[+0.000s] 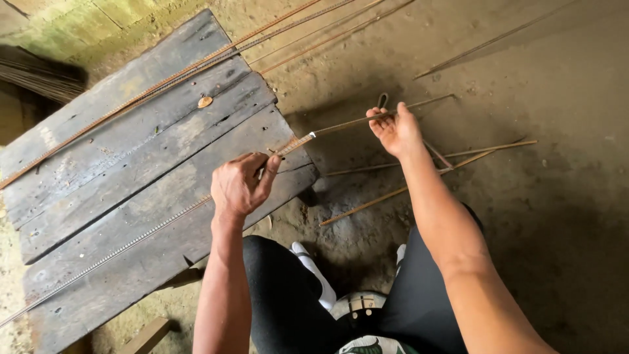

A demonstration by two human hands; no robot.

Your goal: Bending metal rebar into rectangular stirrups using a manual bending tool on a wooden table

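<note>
Looking down from my head, my left hand [241, 185] is closed in a fist around a thin ribbed steel rod [131, 241], pressing it where it crosses the near edge of the wooden bench [98, 170]. The rod lies slanted over the grey planks from the lower left corner up to my fist, then carries on past the bench edge into the air. My right hand [395, 130] grips that free end out over the dirt floor [563, 196], fingers curled around it, palm turned up. Just beyond my right fingers the rod ends in a short bent tip [432, 99]. 2 more long rods [164, 82] lie side by side across the far part of the bench. Several loose rods [393, 193] rest on the ground below my right wrist. My knees in black trousers [282, 295] show beneath.
</note>
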